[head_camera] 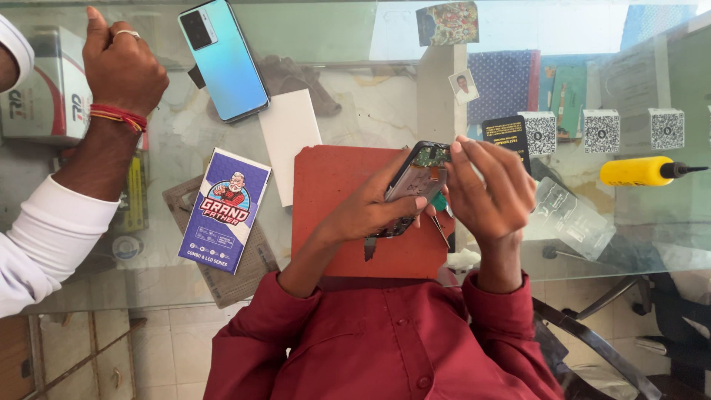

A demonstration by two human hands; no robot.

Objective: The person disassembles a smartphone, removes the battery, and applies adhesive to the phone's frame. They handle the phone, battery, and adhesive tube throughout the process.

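Observation:
My left hand [370, 211] grips an opened phone [415, 185] from below, tilted up over a red work mat [329, 185]. Its back is off, and a green circuit board shows at the top end. My right hand [489, 189] is at the phone's right edge, with the fingertips on its upper corner. It pinches a small green-handled tool [440, 201]. Thin metal tweezers [442, 231] hang below the two hands. A dark strip [369, 247] dangles from the phone's lower end.
Another person's arm [111, 89] in a white sleeve, with a red thread band and a ring, rests at the left. On the glass table are a blue phone [222, 59], a white card [290, 141], a purple box [226, 211], a yellow screwdriver [641, 172] and a clear plastic bag [574, 218].

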